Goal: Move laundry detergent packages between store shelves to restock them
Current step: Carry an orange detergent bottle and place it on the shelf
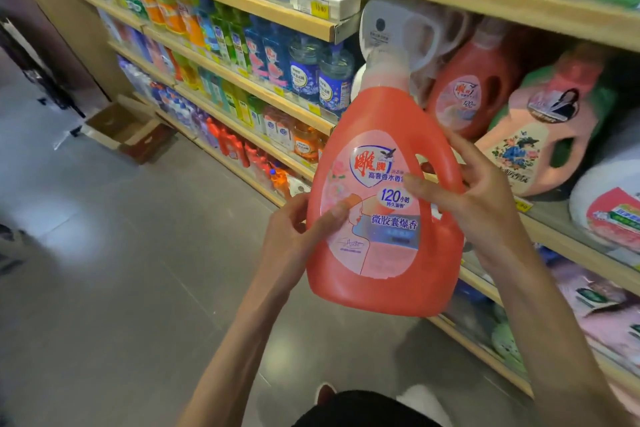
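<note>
Two hands [289, 236] grip a red detergent bottle [381, 114], partly hiding shelved white jug [391, 28].

The jug [381, 211] is between the left hand [294, 239] and right hand [478, 198], before the shelf [561, 239]. Behind it on the shelf stands a second jug [467, 94], with a third jug [540, 149] to its right. A box [124, 128] lies on the floor [104, 253], far left.
</note>
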